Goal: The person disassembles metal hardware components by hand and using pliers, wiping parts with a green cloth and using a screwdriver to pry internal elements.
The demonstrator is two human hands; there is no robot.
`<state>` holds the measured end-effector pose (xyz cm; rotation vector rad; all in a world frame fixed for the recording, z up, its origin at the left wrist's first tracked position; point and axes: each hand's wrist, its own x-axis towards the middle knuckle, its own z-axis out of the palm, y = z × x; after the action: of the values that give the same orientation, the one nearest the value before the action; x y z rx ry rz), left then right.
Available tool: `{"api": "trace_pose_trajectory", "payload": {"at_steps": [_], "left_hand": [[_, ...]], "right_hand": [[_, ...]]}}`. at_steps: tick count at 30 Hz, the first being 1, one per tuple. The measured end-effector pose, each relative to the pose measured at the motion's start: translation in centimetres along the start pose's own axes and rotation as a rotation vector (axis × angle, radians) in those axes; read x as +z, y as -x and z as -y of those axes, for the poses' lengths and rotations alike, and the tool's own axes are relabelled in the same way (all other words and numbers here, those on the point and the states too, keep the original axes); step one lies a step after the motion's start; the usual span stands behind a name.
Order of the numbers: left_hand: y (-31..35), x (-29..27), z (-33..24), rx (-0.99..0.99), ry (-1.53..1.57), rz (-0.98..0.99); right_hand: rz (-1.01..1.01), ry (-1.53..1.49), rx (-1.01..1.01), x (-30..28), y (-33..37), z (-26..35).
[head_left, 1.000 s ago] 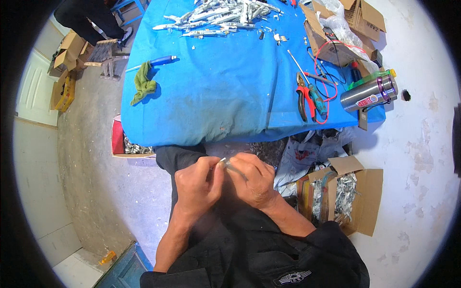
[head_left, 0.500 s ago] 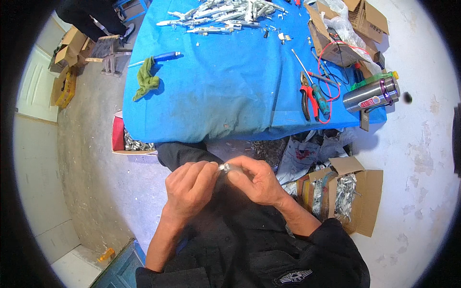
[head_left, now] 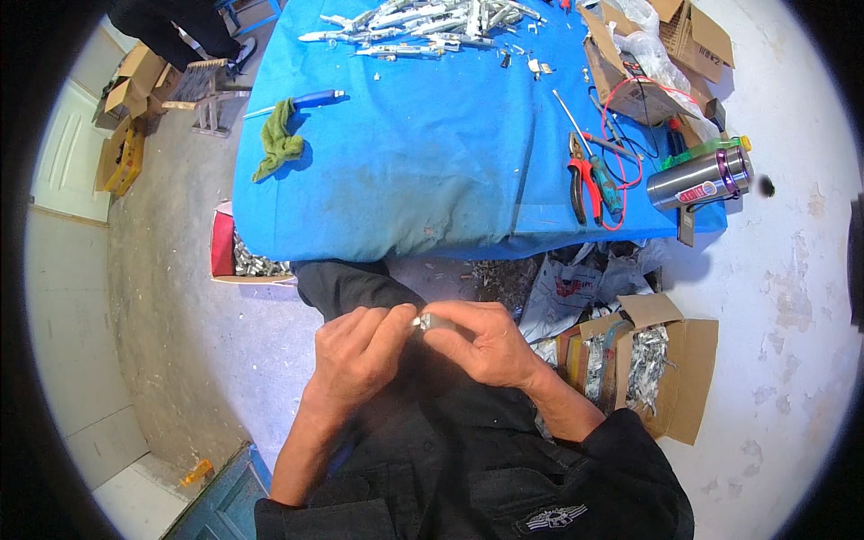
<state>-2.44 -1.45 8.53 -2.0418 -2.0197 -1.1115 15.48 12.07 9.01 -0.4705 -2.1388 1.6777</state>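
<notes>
Both my hands meet above my lap, just below the table's front edge. A small silvery-white part point(head_left: 423, 321) shows between their fingertips; most of it is covered by the fingers, so its kind cannot be made out. My left hand point(head_left: 360, 353) is closed, with thumb and forefinger pinching one end. The other end sits between the thumb and bent forefinger of my right hand point(head_left: 483, 344). A heap of slim, silvery-white parts point(head_left: 441, 22) lies at the far side of the blue-covered table point(head_left: 396, 162).
Red-handled pliers point(head_left: 583, 184), a teal-handled screwdriver point(head_left: 605, 183) and a steel flask point(head_left: 697, 180) lie on the table's right. A green cloth point(head_left: 277, 144) touches a blue-handled tool point(head_left: 315, 98) at left. Boxes of metal pieces stand below: a red-sided one point(head_left: 222, 247) and a cardboard one point(head_left: 688, 378).
My hands stay together on the small part, with the right fingers slightly shifted around it. The table and its contents appear slightly shifted to the right in the view.
</notes>
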Motion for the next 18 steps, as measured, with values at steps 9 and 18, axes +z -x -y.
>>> {"api": "trace_pose_trajectory", "payload": {"at_steps": [9, 18], "left_hand": [[0.2, -0.6, -1.2, -0.251, 0.290, 0.023], [0.1, -0.7, -1.4, -0.403, 0.438, 0.057]], "right_hand": [[0.008, 0.074, -0.067, -0.1, 0.3, 0.6], [-0.078, 0.328, -0.248, 0.0, 0.4, 0.6]]}}
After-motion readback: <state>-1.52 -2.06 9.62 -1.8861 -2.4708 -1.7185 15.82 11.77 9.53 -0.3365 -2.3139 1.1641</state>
